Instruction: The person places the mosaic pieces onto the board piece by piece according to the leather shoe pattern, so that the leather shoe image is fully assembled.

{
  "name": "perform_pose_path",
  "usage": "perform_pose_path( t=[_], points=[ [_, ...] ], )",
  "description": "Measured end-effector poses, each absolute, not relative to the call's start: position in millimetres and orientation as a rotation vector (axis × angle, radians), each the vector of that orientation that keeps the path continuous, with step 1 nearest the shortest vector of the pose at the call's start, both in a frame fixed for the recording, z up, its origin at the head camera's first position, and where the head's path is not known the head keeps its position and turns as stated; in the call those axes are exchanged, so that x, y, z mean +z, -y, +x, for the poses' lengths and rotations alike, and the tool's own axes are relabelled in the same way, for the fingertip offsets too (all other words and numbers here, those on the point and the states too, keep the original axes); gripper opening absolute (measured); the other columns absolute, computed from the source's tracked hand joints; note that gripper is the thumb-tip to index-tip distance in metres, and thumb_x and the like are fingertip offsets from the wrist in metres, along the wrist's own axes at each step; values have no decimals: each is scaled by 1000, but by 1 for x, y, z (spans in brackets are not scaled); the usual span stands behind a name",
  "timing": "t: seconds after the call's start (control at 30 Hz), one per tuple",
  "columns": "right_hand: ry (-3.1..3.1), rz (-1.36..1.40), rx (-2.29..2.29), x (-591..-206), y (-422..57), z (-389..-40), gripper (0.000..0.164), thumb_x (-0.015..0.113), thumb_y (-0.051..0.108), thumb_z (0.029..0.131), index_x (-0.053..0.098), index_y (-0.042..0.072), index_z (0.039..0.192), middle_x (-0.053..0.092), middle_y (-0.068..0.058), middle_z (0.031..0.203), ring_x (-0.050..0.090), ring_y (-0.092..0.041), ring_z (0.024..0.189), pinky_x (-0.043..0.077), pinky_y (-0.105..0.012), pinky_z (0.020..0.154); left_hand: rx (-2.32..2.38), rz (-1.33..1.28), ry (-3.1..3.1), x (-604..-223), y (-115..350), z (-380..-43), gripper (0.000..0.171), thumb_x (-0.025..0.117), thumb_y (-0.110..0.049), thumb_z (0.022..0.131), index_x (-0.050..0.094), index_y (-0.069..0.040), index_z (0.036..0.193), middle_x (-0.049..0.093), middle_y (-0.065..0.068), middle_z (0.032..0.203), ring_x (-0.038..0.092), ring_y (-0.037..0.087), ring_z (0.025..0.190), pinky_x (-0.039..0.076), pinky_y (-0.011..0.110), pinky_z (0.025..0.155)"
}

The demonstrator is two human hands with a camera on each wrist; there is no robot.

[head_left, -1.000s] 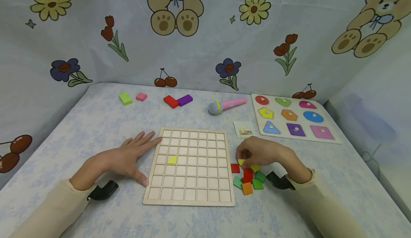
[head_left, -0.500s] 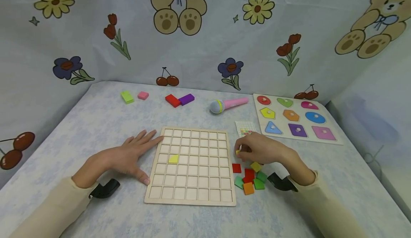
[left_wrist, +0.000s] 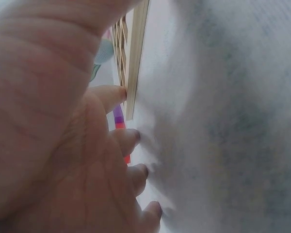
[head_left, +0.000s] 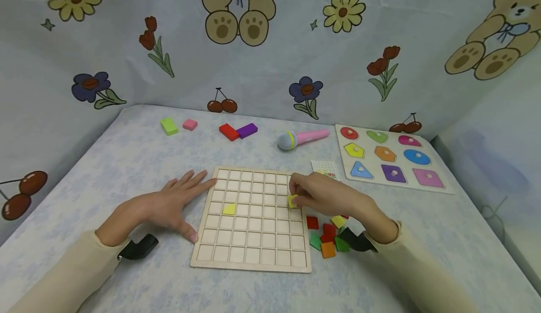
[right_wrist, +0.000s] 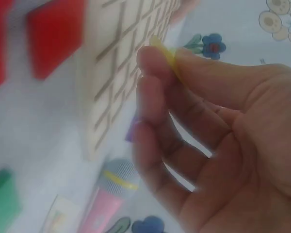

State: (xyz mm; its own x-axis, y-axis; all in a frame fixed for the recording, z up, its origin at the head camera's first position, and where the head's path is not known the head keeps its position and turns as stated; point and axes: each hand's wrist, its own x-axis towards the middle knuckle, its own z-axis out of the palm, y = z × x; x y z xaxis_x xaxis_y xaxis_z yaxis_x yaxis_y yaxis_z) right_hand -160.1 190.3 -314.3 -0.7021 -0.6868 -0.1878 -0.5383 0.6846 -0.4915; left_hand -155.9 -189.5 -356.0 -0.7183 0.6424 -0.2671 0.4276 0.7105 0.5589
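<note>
A wooden grid board lies on the table, with one yellow tile in a left-hand cell. My left hand has its fingers spread, thumb and index fingertip at the board's left edge. Over the board's right side, my right hand pinches another yellow tile between thumb and fingertips. The right wrist view shows this yellow tile edge-on. Beside the board's right edge is a loose pile of red tiles, green tiles, an orange tile and a yellow tile, partly hidden by the wrist strap.
A small pattern card lies beyond my right hand. Behind it are a knobbed shape puzzle and a pink toy microphone. Farther left lie a purple block, a red block, a pink block and a green block.
My right hand has picked up the yellow tile from the pile and carried it left over the board's right side. The left hand stays at the board's left edge.
</note>
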Motion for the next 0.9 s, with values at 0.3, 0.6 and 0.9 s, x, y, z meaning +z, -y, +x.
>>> perform_pose_path(
  t=[0.3,0.6,0.9],
  points=[
    [-2541,-1067,-470,-320,-142,-166,5,62,18,101,60,18,106,55,6,70,46,-7,62,39,-22,59,646,801,-2478,-358,190,-156,130,87,-62,63,15,-16,162,-1,21,168,-9,51,151,-1,75,112],
    [-2554,-1154,-328,-326,-113,-168,5,65,14,98,63,18,100,58,6,78,52,-8,73,43,-24,68,653,807,-2481,-357,191,-153,129,87,-61,64,15,-16,162,0,22,168,-8,52,151,-1,76,111],
    [-2554,-1111,-292,-327,-103,-164,7,67,14,97,68,19,103,64,8,88,57,-7,83,49,-24,71,647,812,-2473,-356,191,-154,129,87,-60,65,15,-15,162,-1,22,168,-8,53,150,-1,76,111]
  ],
)
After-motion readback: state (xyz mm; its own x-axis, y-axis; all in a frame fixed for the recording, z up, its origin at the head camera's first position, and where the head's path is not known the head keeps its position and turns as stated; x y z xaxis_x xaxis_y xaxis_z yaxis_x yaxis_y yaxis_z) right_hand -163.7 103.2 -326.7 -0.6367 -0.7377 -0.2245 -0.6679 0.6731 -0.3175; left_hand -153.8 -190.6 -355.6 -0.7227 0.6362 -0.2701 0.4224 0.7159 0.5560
